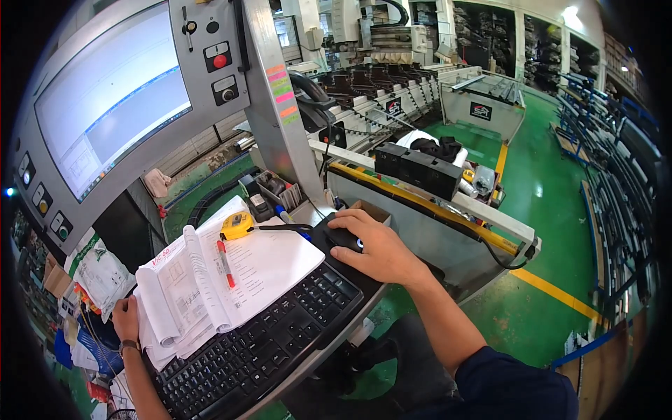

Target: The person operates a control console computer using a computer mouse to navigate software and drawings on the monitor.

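My right hand rests over a black computer mouse, its fingers around it, at the right end of the desk. A small light glows on the mouse's side. My left hand, with a watch on the wrist, is at the desk's left edge beside the papers; its fingers are mostly hidden. Between my hands lies a stack of printed sheets, some curled over. A yellow tape measure and a red marker lie on the sheets. In front is a black keyboard.
A large monitor panel with knobs and a red button stands at left. Beyond the desk runs a machine rail carrying a black box. Metal profiles are racked at right. Plastic bags sit at left.
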Action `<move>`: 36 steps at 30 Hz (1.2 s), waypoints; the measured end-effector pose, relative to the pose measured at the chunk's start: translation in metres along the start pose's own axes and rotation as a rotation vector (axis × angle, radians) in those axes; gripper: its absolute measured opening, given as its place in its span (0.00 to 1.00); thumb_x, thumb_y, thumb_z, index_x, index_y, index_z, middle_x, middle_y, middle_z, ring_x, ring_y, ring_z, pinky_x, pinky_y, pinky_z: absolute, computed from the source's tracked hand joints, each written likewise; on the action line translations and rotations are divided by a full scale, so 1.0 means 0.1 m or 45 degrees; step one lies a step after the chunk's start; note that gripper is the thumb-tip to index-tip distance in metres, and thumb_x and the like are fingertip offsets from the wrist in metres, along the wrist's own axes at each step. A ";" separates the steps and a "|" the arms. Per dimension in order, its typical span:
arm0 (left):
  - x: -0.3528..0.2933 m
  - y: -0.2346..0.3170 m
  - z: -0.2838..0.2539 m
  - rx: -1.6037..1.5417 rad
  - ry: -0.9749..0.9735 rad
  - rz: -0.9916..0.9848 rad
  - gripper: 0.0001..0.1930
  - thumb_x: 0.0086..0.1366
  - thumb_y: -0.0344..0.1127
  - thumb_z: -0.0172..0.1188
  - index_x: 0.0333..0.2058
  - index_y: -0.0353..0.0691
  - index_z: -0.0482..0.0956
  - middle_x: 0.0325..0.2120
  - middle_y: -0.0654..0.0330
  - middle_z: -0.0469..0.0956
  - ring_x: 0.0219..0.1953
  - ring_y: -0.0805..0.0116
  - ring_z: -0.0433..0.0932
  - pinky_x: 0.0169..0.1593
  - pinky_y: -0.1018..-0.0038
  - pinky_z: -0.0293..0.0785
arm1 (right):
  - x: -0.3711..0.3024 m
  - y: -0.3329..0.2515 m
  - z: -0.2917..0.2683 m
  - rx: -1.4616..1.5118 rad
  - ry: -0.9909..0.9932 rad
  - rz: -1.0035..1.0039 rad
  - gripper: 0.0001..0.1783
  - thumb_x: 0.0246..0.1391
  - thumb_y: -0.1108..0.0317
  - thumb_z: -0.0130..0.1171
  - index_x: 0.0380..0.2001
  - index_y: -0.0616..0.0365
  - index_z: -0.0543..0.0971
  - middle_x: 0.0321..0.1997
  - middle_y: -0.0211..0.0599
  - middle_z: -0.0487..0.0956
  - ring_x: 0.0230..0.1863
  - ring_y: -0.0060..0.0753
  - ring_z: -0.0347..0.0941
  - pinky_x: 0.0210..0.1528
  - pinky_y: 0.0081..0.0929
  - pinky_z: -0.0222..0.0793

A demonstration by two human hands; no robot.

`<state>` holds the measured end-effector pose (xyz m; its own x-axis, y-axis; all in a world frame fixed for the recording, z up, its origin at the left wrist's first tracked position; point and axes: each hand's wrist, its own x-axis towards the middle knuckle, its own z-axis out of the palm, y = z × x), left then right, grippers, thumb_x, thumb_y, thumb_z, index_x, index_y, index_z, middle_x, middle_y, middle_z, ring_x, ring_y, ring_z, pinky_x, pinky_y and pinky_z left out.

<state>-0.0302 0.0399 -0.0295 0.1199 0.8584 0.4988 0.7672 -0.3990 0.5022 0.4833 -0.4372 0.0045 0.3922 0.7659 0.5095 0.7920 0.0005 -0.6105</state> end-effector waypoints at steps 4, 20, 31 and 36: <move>-0.01 0.00 0.00 -0.020 0.000 -0.007 0.23 0.73 0.53 0.66 0.45 0.33 0.88 0.40 0.48 0.89 0.43 0.54 0.88 0.52 0.62 0.80 | 0.00 0.01 0.00 0.006 0.018 -0.020 0.29 0.65 0.57 0.68 0.65 0.54 0.78 0.71 0.44 0.74 0.68 0.53 0.75 0.69 0.43 0.72; -0.01 0.01 0.00 0.000 0.009 -0.018 0.24 0.73 0.53 0.67 0.46 0.33 0.88 0.40 0.48 0.89 0.43 0.54 0.87 0.52 0.61 0.79 | 0.00 0.00 0.00 0.036 0.019 -0.018 0.28 0.64 0.54 0.68 0.63 0.55 0.79 0.71 0.46 0.74 0.58 0.56 0.81 0.62 0.45 0.76; -0.02 0.04 -0.02 0.014 0.000 -0.024 0.24 0.72 0.54 0.66 0.46 0.34 0.88 0.41 0.48 0.89 0.44 0.53 0.88 0.53 0.61 0.79 | 0.00 0.00 0.00 0.037 0.008 -0.014 0.28 0.65 0.57 0.68 0.64 0.53 0.78 0.71 0.43 0.75 0.67 0.52 0.76 0.66 0.42 0.74; -0.02 0.05 -0.02 0.010 -0.009 -0.027 0.24 0.73 0.54 0.66 0.46 0.34 0.88 0.42 0.48 0.89 0.44 0.53 0.88 0.53 0.61 0.79 | 0.00 0.01 0.01 0.029 0.018 -0.026 0.28 0.65 0.56 0.68 0.64 0.54 0.79 0.71 0.46 0.74 0.65 0.56 0.77 0.66 0.45 0.74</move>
<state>-0.0276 0.0358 -0.0270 0.1078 0.8689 0.4832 0.7746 -0.3780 0.5070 0.4835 -0.4367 0.0036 0.3826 0.7563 0.5306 0.7893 0.0309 -0.6132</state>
